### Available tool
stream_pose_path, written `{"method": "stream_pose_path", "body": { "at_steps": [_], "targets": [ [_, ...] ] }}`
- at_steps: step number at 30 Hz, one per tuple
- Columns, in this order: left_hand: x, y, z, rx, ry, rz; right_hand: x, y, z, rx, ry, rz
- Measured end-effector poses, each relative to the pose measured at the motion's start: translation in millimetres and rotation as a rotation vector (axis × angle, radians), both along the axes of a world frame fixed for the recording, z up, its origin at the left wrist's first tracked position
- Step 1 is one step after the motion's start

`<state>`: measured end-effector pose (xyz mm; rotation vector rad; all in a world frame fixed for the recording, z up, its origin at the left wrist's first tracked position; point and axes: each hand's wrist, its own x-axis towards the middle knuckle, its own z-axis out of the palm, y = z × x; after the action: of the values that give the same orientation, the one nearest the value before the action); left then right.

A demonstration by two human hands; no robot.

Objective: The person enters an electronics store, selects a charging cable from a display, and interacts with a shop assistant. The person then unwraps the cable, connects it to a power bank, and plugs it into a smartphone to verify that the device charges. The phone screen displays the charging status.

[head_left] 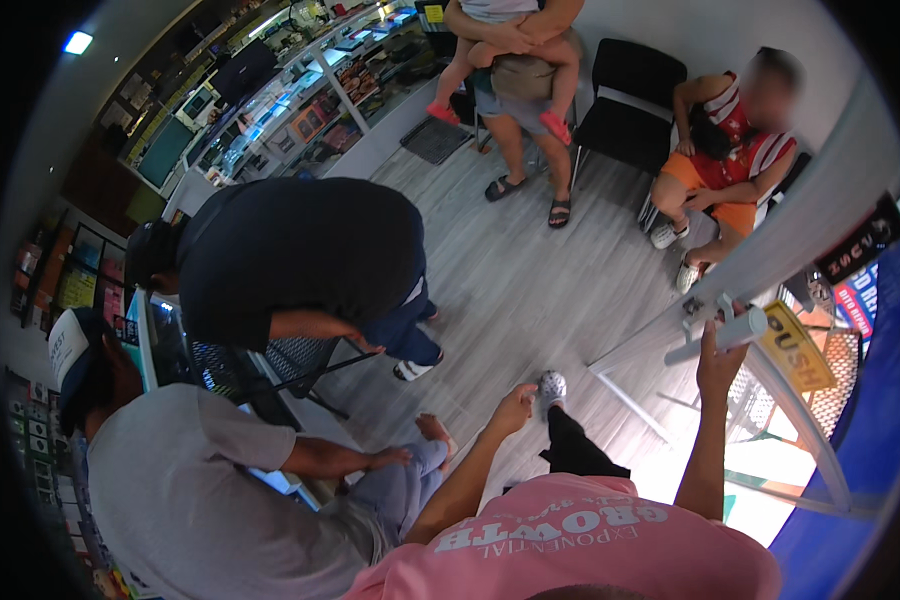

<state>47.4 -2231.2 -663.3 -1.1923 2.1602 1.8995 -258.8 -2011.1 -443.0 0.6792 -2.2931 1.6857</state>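
Observation:
My right hand [720, 362] is raised at the right, its fingers wrapped round the thick pale-grey pull handle [745, 328] of a glass door [815, 440]. Below the handle, the door stands ajar with bright light behind it. My left hand [513, 410] hovers in front of my pink shirt [580, 545], over the grey floor. Its fingers are loosely curled, and I see nothing between them. One of my feet, in a light patterned clog [552, 388], is just beyond that hand.
Close at my left sits a person in a grey shirt [220, 490]. Another in black [310, 250] bends over a counter beyond. Black chairs [630, 105], a person holding a child [515, 90] and a seated person in red [730, 150] line the far side. Glass display cases [320, 90] stand far left.

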Motion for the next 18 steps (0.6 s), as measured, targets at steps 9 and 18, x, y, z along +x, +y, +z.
{"method": "stream_pose_path", "body": {
  "at_steps": [9, 18],
  "targets": [
    [-147, -186, -125, -0.47, -0.142, -0.603, -22, -28, 22, -0.123, -0.156, -0.383],
    [-300, -477, -184, -0.916, -0.3, -0.892, -13, -65, 9, -0.073, -0.13, -0.966]
  ]
}}
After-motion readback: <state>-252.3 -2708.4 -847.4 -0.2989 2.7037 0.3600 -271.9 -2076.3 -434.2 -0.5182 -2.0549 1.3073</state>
